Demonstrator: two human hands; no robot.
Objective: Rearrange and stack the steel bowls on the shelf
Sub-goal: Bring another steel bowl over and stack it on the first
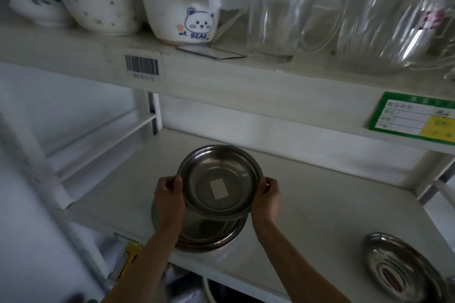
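Note:
A round steel bowl (219, 179) with a white sticker inside is held tilted above a stack of steel bowls (211, 236) on the white shelf (320, 216). My left hand (168, 198) grips the bowl's left rim, and my right hand (267, 195) grips its right rim. The lower bowls are partly hidden behind the held bowl and my left forearm. Another steel bowl (403, 265) with a reddish label lies at the shelf's front right.
The upper shelf (221, 74) carries ceramic bowls, one with a bear print (182, 19), and glass jugs (278, 12) to the right. A green label (416, 118) hangs on its edge. A white frame post (152, 115) stands at the back left.

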